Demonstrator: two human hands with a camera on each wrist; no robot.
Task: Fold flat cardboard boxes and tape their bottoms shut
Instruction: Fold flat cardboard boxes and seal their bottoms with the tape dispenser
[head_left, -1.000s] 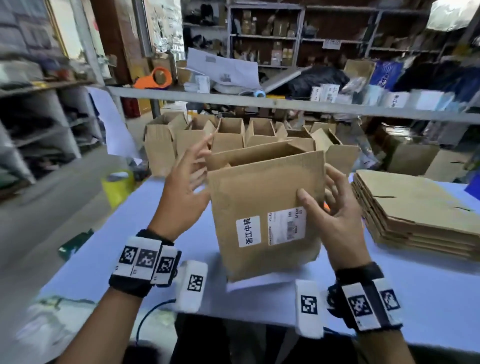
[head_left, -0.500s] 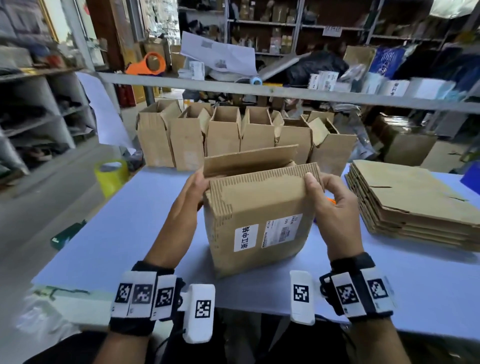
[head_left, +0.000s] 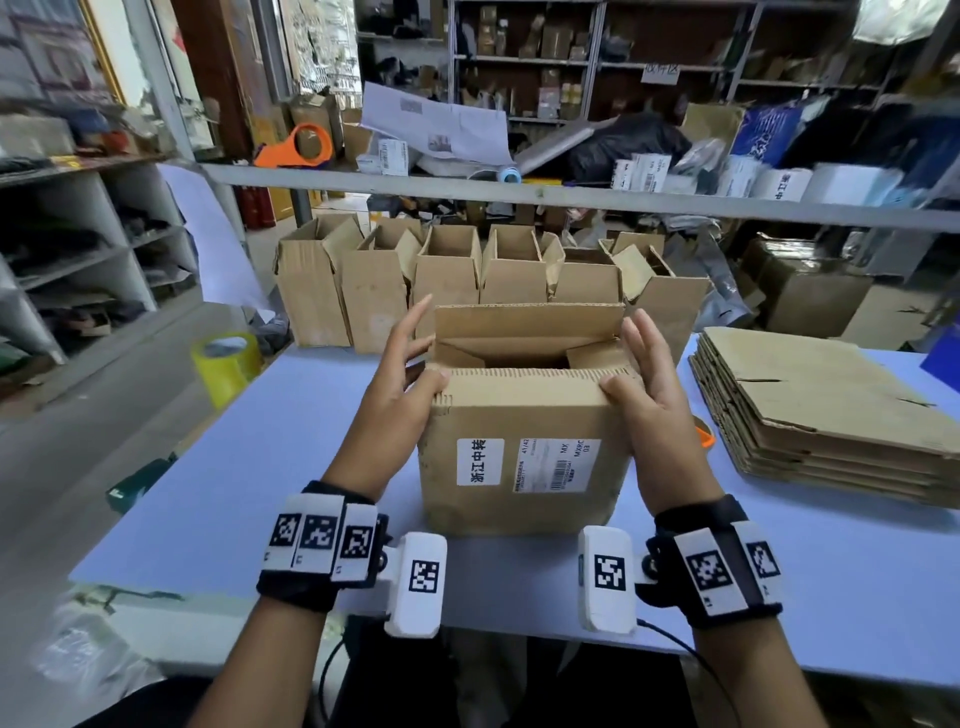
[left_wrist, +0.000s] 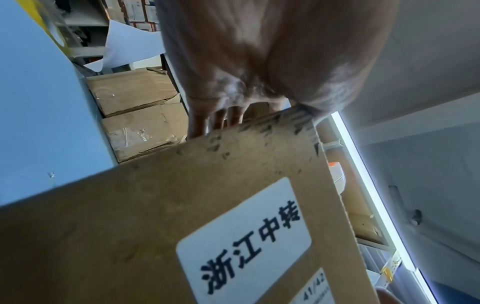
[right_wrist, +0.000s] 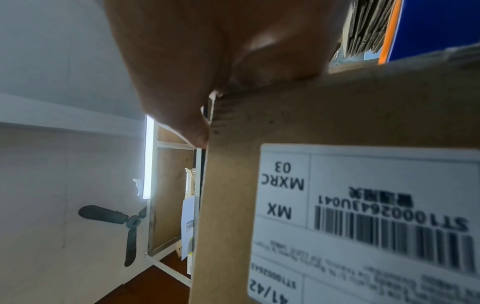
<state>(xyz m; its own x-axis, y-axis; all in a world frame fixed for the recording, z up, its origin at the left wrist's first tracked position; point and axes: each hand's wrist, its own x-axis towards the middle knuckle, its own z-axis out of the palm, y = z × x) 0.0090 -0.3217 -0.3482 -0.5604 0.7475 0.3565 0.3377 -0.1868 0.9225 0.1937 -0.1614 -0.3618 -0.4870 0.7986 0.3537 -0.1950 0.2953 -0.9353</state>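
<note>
Box (head_left: 524, 457) stands upright on the table (head_left: 208, 493), top open, far flap raised. Left hand (head_left: 400, 384) and right hand (head_left: 649, 389) flank it, thumbs pressing the near flap's edge, fingers straight, gripping nothing. Flat cardboard stack (head_left: 831, 405) lies right. Folded boxes (head_left: 467, 275) line the far edge.

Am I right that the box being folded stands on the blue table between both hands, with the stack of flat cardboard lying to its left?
Not quite: the stack of flat cardboard lies to the right of the box, as the head view shows. The rest holds: the box stands on the blue table between the left hand and the right hand.
</note>
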